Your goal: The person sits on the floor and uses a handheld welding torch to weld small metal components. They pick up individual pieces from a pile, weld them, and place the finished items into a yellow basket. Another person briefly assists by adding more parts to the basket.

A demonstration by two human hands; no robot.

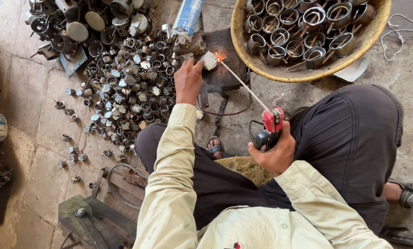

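Nearest in, the right hand (275, 154) is wrapped tight around a red-and-black electrode holder (270, 125), fingers closed on its handle just above the person's dark trouser knee. From the holder's clamp a thin welding rod (244, 85) slants up and to the left, and there's the glow: its far tip burns orange right against a small square metal piece (209, 60).

Further out, the left hand (188, 80) reaches forward at the end of a pale sleeve, fingers pinched shut on that square piece, holding it over a dark metal block (222, 69) on the floor. Rod tip and piece are touching at the spark.

Left of the block, a heap of small metal rings and nuts (128, 83) sprawls across the concrete floor (40, 120), with strays scattered nearer in. Beyond the heap, far left, larger round metal cups with stems (77, 23) lie piled up. Far right, a wide yellow basket (280, 71) sits full of finished ringed cups with stems. A white cord (396, 34) lies to the right of the basket.
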